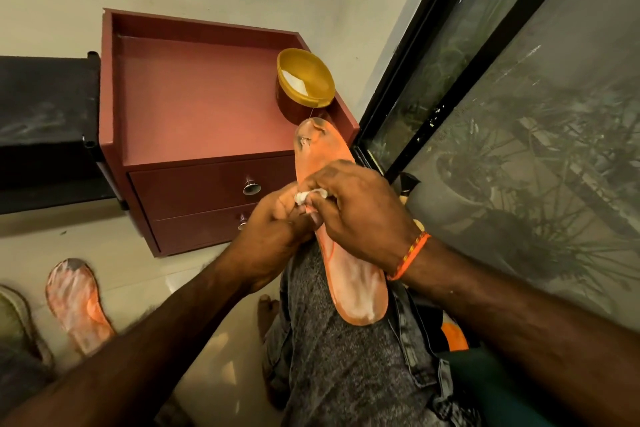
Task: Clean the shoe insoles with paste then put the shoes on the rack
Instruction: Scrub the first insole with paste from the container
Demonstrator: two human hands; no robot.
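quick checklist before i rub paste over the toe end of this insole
1. Insole supported on the knee: ok.
2. Left hand steadying the insole: ok.
3. Right hand grip on the white cloth: ok.
4. Paste jar open on the cabinet: ok.
5. Toe end clean: not ok, dark marks show.
6. Paste on the cloth: cannot tell.

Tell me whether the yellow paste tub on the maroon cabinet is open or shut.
Open. The round yellow paste tub has no lid on; its yellow inner wall and white paste inside are exposed. It stands on the maroon wooden cabinet.
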